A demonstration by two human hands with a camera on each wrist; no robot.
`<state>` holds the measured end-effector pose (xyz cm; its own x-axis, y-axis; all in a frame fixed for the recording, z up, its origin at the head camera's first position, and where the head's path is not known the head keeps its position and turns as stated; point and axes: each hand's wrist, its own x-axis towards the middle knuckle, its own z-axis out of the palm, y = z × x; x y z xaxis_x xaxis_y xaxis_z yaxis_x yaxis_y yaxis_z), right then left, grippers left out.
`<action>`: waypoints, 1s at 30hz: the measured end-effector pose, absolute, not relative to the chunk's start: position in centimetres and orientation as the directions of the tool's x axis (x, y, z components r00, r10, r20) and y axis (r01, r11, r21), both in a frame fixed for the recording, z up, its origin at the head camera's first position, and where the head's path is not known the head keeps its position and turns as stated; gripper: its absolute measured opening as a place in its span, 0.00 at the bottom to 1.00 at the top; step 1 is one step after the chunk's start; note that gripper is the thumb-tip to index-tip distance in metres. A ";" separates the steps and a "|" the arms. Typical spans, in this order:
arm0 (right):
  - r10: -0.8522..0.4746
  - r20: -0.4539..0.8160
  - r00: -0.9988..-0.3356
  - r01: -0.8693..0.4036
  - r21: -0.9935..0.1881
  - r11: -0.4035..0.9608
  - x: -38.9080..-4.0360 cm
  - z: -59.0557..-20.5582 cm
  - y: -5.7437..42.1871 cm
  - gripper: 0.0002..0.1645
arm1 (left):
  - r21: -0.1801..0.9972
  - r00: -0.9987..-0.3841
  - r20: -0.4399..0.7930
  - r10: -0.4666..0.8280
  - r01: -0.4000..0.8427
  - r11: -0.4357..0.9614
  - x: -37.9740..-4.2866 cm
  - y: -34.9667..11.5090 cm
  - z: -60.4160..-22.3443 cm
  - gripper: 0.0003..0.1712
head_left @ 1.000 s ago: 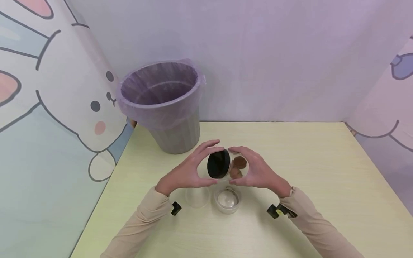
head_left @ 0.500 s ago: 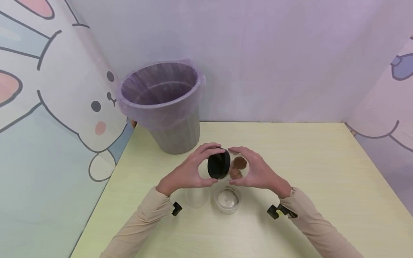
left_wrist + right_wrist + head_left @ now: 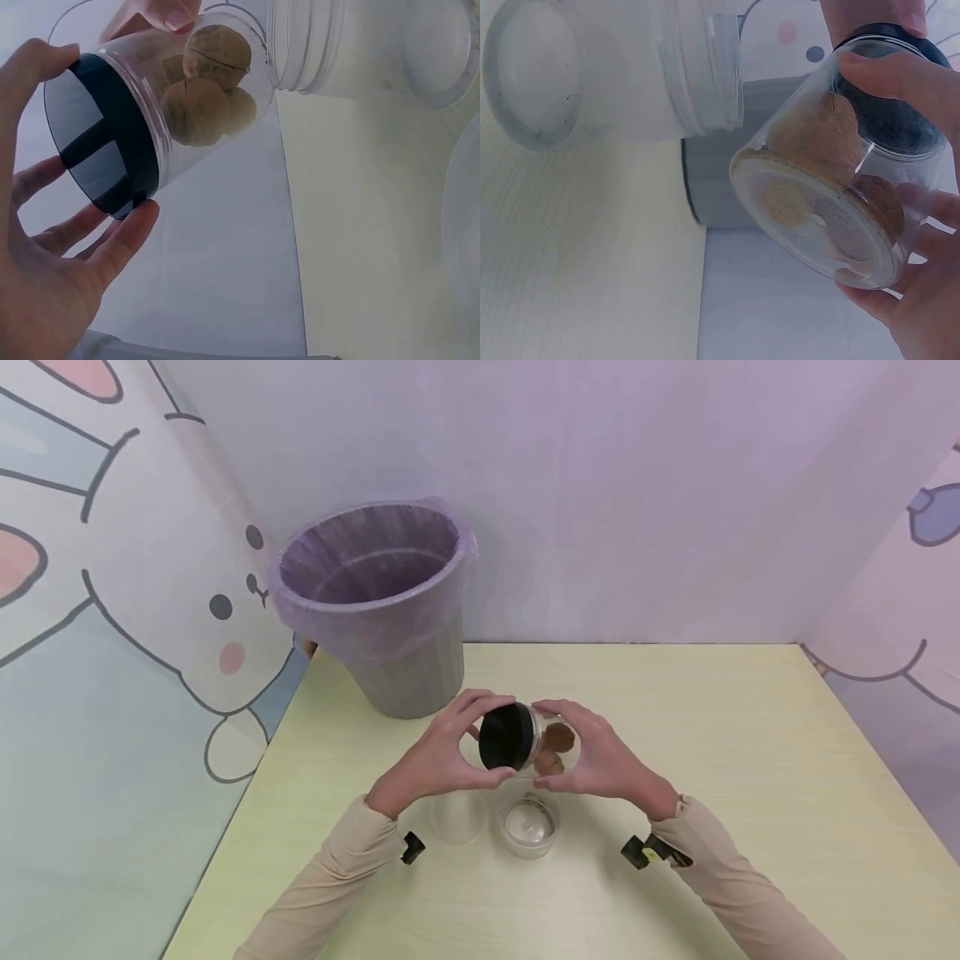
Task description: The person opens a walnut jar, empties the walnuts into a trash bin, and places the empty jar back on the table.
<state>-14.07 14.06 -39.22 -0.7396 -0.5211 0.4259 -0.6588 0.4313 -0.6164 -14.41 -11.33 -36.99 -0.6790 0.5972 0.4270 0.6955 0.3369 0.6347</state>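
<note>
A clear jar (image 3: 176, 150) with a black lid (image 3: 506, 737) is held tilted on its side above the table. Several walnuts (image 3: 196, 112) lie inside it. My left hand (image 3: 442, 747) grips the lid, thumb and fingers spread round its rim. The jar's clear body is in the grasp of my right hand (image 3: 603, 752), near its base. Below both hands stands a second clear jar (image 3: 529, 828), with no lid on its mouth; its threaded neck shows in the right wrist view. Left of that jar lies a clear round piece (image 3: 458, 817), faint against the tabletop.
A grey trash bin (image 3: 412, 681) with a purple-tinted liner stands at the table's back left, beyond my left hand. The pale wooden table (image 3: 712, 718) meets a curtain-like backdrop (image 3: 637, 510). Side panels carry a cartoon rabbit print (image 3: 187, 635).
The fingers of my left hand have shifted round the lid, the thumb moving slightly right and up. The lid's face has turned a little. My right hand stays nearly still.
</note>
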 end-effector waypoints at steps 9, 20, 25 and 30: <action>-0.501 0.437 -0.747 -0.652 -0.628 0.424 -14.2 -39.2 14.4 0.55 | 0.630 -0.718 0.424 0.552 0.672 0.391 -14.6 -12.0 -37.2 0.44; -0.472 0.435 -0.766 -0.633 -0.638 0.439 -14.3 -38.7 15.0 0.53 | 0.638 -0.752 0.417 0.510 0.642 0.425 -15.2 -13.1 -38.0 0.43; -0.462 0.435 -0.773 -0.626 -0.641 0.444 -14.4 -38.5 15.2 0.54 | 0.643 -0.779 0.399 0.484 0.614 0.458 -15.4 -13.6 -38.6 0.44; -0.451 0.439 -0.777 -0.623 -0.640 0.451 -14.5 -38.3 15.4 0.54 | 0.645 -0.802 0.378 0.462 0.586 0.490 -15.4 -14.1 -39.1 0.44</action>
<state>-14.50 15.39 -38.25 -0.7772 -0.4513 0.4386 -0.6227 0.4506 -0.6398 -15.41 -14.09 -39.13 -0.8024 0.4617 0.3781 0.5861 0.4901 0.6452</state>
